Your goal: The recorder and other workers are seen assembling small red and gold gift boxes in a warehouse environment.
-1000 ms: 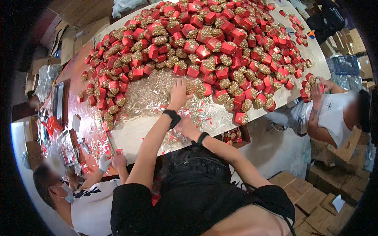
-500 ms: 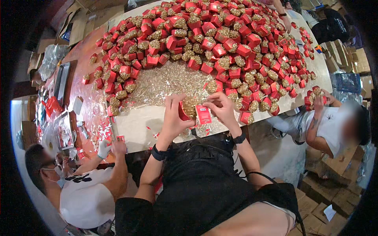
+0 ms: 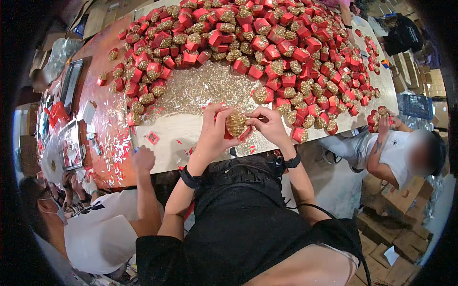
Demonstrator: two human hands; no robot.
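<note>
My left hand grips a red ornament with a rough, glittery gold top, held just above the table's near edge. The gold top faces up toward me, and my fingers and thumb wrap around its left side. My right hand pinches a small red card at the ornament's right side. Seen almost edge-on, the card is partly hidden, and I cannot tell whether it touches the ornament.
A large heap of red and gold ornaments covers the table's far side. Gold glitter is strewn before it. A loose red card lies left of me. Co-workers sit left and right. Trays stand farther left.
The red card in my right hand has turned from face-up to edge-on and moved against the ornament's side. The left co-worker's hand has let go of a red card, now on the table.
</note>
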